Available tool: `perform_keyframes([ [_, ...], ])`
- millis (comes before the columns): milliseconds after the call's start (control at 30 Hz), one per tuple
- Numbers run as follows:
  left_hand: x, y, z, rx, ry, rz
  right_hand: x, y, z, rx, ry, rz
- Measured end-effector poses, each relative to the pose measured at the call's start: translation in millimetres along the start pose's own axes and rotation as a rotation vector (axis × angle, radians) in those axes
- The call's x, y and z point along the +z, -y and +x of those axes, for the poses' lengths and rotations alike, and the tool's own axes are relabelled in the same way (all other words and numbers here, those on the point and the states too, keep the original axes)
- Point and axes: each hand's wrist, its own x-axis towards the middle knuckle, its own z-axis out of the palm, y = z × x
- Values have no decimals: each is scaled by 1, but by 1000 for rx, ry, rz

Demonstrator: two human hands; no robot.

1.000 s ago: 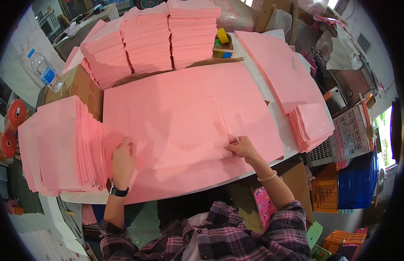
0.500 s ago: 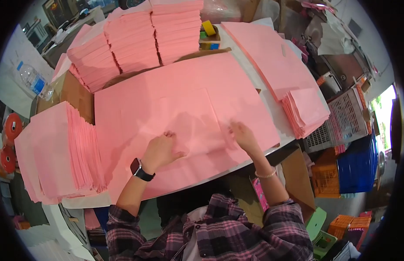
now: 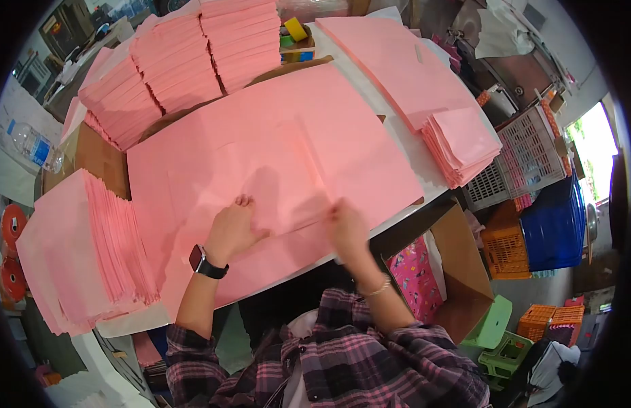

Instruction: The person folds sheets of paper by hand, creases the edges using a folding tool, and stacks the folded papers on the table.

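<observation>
A large pink paper sheet (image 3: 213, 129) covers the middle of the table, with a folded piece or raised crease running across it toward me. My left hand (image 3: 235, 228), a watch on its wrist, lies on the pink paper with its thumb spread away from its bent fingers. At the lower end of the crease is my right hand (image 3: 349, 231), blurred by motion. Its fingers are curled together at the paper's edge. The part of the paper under both hands is hidden.
Tall stacks of folded pink paper (image 3: 186, 61) stand at the back. Another pink stack (image 3: 77, 245) leans at left beside a cardboard box (image 3: 101, 156). At right lie a flat pink pile (image 3: 397, 68) and a smaller folded pile (image 3: 461, 143). An open carton (image 3: 458, 272) stands below the table edge.
My right hand has moved left and nearer to me, toward the crease's lower end. My left hand stays on the paper. The whole view has shifted a little.
</observation>
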Motion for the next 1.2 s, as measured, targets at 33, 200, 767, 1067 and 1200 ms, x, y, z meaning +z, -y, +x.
perform_keyframes([
  [33, -1, 0, 1, -7, -3, -4, -22, -11, 8, 78, -16, -54],
  [200, -27, -1, 24, -197, 208, -182, -46, 11, -8, -84, -133, -232],
  [767, 33, -13, 33, -296, 198, -135, 3, 112, -97, -1068, 1163, 302],
  [1067, 73, -47, -7, -299, -331, -302, -76, 15, 45, -939, 402, -228],
  [1200, 69, -50, -11, -292, -324, -285, -60, 2, 57, -1219, 387, -382],
])
